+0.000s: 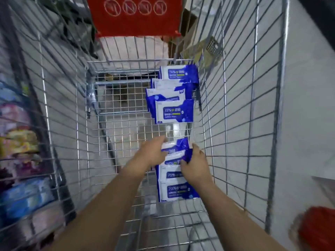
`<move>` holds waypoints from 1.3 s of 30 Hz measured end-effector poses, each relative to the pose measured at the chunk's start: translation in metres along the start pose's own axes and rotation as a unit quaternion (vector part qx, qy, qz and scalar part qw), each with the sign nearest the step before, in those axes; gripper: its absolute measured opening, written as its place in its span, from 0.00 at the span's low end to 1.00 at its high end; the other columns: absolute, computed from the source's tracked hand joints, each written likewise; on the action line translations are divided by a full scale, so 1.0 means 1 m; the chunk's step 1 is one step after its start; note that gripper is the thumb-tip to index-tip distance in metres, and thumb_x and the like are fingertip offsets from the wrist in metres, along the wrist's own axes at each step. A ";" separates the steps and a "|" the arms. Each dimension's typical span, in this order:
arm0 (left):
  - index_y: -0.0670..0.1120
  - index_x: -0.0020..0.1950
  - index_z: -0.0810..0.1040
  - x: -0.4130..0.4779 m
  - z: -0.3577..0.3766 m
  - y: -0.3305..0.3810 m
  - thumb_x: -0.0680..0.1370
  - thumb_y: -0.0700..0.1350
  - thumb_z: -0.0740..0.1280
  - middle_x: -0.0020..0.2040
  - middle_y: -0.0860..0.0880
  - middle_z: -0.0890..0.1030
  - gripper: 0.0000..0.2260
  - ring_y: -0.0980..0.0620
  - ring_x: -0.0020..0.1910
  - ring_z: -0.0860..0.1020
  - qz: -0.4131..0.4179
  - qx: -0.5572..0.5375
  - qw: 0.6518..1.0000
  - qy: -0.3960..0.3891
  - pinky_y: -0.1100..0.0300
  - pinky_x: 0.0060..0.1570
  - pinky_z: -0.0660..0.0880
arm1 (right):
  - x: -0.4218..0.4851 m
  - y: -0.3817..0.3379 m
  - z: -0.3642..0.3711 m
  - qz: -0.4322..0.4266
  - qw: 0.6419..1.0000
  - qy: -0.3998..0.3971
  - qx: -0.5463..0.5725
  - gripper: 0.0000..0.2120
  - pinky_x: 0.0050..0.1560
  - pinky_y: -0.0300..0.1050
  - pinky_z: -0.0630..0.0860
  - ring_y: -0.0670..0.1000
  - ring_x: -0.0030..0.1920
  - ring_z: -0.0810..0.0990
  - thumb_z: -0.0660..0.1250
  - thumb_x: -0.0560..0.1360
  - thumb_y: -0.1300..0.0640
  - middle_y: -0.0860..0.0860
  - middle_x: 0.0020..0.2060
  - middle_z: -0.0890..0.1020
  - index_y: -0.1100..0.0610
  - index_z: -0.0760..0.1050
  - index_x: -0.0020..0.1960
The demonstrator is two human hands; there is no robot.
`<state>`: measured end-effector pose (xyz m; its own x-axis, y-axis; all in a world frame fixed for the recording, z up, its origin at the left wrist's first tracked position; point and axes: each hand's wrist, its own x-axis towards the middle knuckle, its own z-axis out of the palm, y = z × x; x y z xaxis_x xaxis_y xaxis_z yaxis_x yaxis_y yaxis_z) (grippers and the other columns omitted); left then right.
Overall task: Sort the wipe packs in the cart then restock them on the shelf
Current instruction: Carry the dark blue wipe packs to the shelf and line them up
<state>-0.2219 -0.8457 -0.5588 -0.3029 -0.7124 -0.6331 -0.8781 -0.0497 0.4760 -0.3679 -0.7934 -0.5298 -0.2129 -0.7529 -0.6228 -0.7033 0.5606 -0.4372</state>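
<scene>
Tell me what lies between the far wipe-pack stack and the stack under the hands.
Nothing: only bare cart mesh floor separates the far stack from the near stack, seen in the head view.

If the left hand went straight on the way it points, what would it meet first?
The left hand already grips the near pack; past that, probably the far packs, though depth is unclear.

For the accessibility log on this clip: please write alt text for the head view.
The left hand and right hand hold a blue-and-white wipe pack at the far end of a near row along the right side of the wire cart. A far row of such packs lies beyond a gap.
</scene>
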 end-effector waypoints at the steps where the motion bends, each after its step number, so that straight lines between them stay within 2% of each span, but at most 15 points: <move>1: 0.48 0.59 0.72 0.005 -0.001 0.000 0.75 0.46 0.68 0.58 0.48 0.76 0.14 0.46 0.56 0.75 -0.001 0.004 1.000 -0.003 0.51 0.57 0.71 | 0.001 0.002 0.002 0.002 1.000 0.001 0.010 0.27 0.60 0.51 0.71 0.58 0.60 0.73 0.66 0.71 0.61 0.58 0.58 0.75 0.57 0.64 0.68; 5: 0.46 0.54 0.74 0.012 -0.009 0.009 0.74 0.43 0.70 0.56 0.48 0.72 0.11 0.48 0.56 0.72 0.034 0.053 0.998 0.000 0.54 0.53 0.70 | 0.000 0.006 0.005 0.009 1.000 0.024 0.019 0.25 0.59 0.55 0.74 0.56 0.57 0.75 0.68 0.69 0.59 0.55 0.56 0.75 0.56 0.66 0.65; 10: 0.50 0.47 0.65 0.006 -0.021 0.005 0.76 0.40 0.66 0.48 0.51 0.73 0.10 0.48 0.47 0.74 0.013 0.010 0.998 0.063 0.56 0.39 0.67 | 0.001 0.004 0.004 -0.025 0.999 0.008 -0.047 0.20 0.59 0.50 0.74 0.54 0.57 0.74 0.69 0.73 0.56 0.54 0.57 0.72 0.55 0.69 0.62; 13: 0.50 0.51 0.64 -0.005 -0.039 0.000 0.75 0.38 0.66 0.49 0.47 0.78 0.13 0.45 0.45 0.77 -0.009 -0.002 0.998 0.059 0.54 0.41 0.73 | 0.001 -0.001 0.000 -0.041 0.996 -0.026 -0.070 0.12 0.55 0.46 0.73 0.54 0.55 0.75 0.67 0.76 0.57 0.54 0.56 0.72 0.58 0.73 0.58; 15: 0.51 0.60 0.66 -0.018 -0.055 -0.001 0.74 0.38 0.67 0.52 0.48 0.79 0.18 0.45 0.46 0.79 -0.020 -0.026 0.997 0.065 0.53 0.42 0.76 | -0.006 -0.006 -0.005 -0.053 0.996 -0.032 -0.062 0.04 0.49 0.46 0.73 0.56 0.50 0.77 0.65 0.77 0.57 0.55 0.51 0.78 0.56 0.72 0.50; 17: 0.51 0.65 0.67 -0.034 -0.072 -0.001 0.74 0.38 0.66 0.54 0.49 0.78 0.21 0.46 0.48 0.79 -0.029 -0.051 0.994 0.097 0.54 0.44 0.75 | -0.017 -0.014 -0.015 -0.105 0.993 -0.035 -0.049 0.04 0.43 0.45 0.71 0.56 0.47 0.78 0.64 0.78 0.56 0.55 0.46 0.80 0.53 0.68 0.46; 19: 0.50 0.65 0.69 -0.054 -0.093 -0.001 0.75 0.36 0.64 0.54 0.48 0.78 0.20 0.47 0.49 0.78 -0.038 -0.087 0.985 0.141 0.53 0.46 0.75 | -0.030 -0.027 -0.030 -0.184 0.982 -0.037 -0.037 0.04 0.39 0.43 0.66 0.55 0.43 0.76 0.62 0.79 0.56 0.53 0.44 0.79 0.55 0.68 0.49; 22: 0.52 0.63 0.70 -0.094 -0.125 0.001 0.75 0.34 0.63 0.52 0.47 0.80 0.21 0.46 0.44 0.78 -0.053 -0.146 0.969 0.190 0.49 0.48 0.77 | -0.053 -0.058 -0.065 -0.287 0.958 -0.014 0.006 0.03 0.37 0.42 0.63 0.52 0.39 0.72 0.61 0.79 0.58 0.50 0.41 0.76 0.57 0.68 0.49; 24: 0.53 0.62 0.70 -0.132 -0.146 0.008 0.75 0.32 0.63 0.52 0.46 0.81 0.21 0.44 0.46 0.80 -0.056 -0.194 0.953 0.228 0.44 0.49 0.78 | -0.072 -0.081 -0.093 -0.343 0.939 -0.007 0.022 0.02 0.38 0.40 0.62 0.50 0.39 0.72 0.60 0.79 0.58 0.49 0.41 0.75 0.57 0.68 0.50; 28: 0.51 0.71 0.65 -0.240 -0.173 0.043 0.76 0.32 0.62 0.59 0.42 0.79 0.26 0.44 0.54 0.79 -0.078 -0.193 0.920 0.331 0.48 0.55 0.76 | -0.138 -0.119 -0.150 -0.427 0.902 -0.040 0.045 0.10 0.41 0.38 0.68 0.48 0.41 0.75 0.62 0.78 0.60 0.46 0.41 0.76 0.54 0.68 0.59; 29: 0.51 0.72 0.64 -0.272 -0.177 0.055 0.76 0.33 0.63 0.59 0.42 0.78 0.27 0.44 0.55 0.78 -0.085 -0.185 0.909 0.364 0.52 0.56 0.75 | -0.159 -0.127 -0.162 -0.450 0.890 -0.057 0.054 0.13 0.42 0.35 0.69 0.46 0.42 0.75 0.63 0.78 0.62 0.43 0.41 0.76 0.53 0.69 0.60; 31: 0.49 0.70 0.64 -0.343 -0.179 0.083 0.77 0.32 0.62 0.54 0.43 0.78 0.24 0.45 0.49 0.78 -0.094 -0.182 0.884 0.420 0.62 0.47 0.72 | -0.209 -0.143 -0.184 -0.494 0.861 -0.102 0.066 0.16 0.43 0.32 0.69 0.42 0.41 0.75 0.64 0.76 0.65 0.40 0.41 0.75 0.52 0.70 0.61; 33: 0.49 0.69 0.65 -0.415 -0.175 0.106 0.77 0.32 0.61 0.52 0.44 0.78 0.22 0.46 0.45 0.76 -0.105 -0.166 0.867 0.457 0.63 0.39 0.67 | -0.267 -0.157 -0.199 -0.518 0.836 -0.155 0.093 0.16 0.39 0.31 0.72 0.37 0.36 0.75 0.65 0.73 0.67 0.40 0.40 0.76 0.51 0.74 0.57; 35: 0.50 0.69 0.65 -0.490 -0.166 0.122 0.77 0.34 0.62 0.57 0.43 0.78 0.22 0.47 0.52 0.77 -0.118 -0.142 0.854 0.486 0.60 0.46 0.68 | -0.329 -0.169 -0.207 -0.531 0.810 -0.223 0.112 0.17 0.38 0.32 0.73 0.37 0.33 0.74 0.66 0.69 0.70 0.45 0.37 0.78 0.52 0.76 0.52; 39: 0.47 0.71 0.66 -0.635 -0.140 0.147 0.75 0.38 0.63 0.66 0.44 0.74 0.23 0.48 0.62 0.73 -0.157 -0.133 0.821 0.532 0.60 0.59 0.68 | -0.446 -0.193 -0.199 -0.557 0.741 -0.358 0.110 0.17 0.37 0.36 0.74 0.47 0.34 0.77 0.68 0.62 0.71 0.51 0.35 0.81 0.54 0.79 0.45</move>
<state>-0.1063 -0.4990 -0.0013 0.5430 -0.8365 0.0736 -0.6958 -0.3991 0.5971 -0.2721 -0.6341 -0.0387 0.8871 -0.4583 0.0551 -0.0263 -0.1693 -0.9852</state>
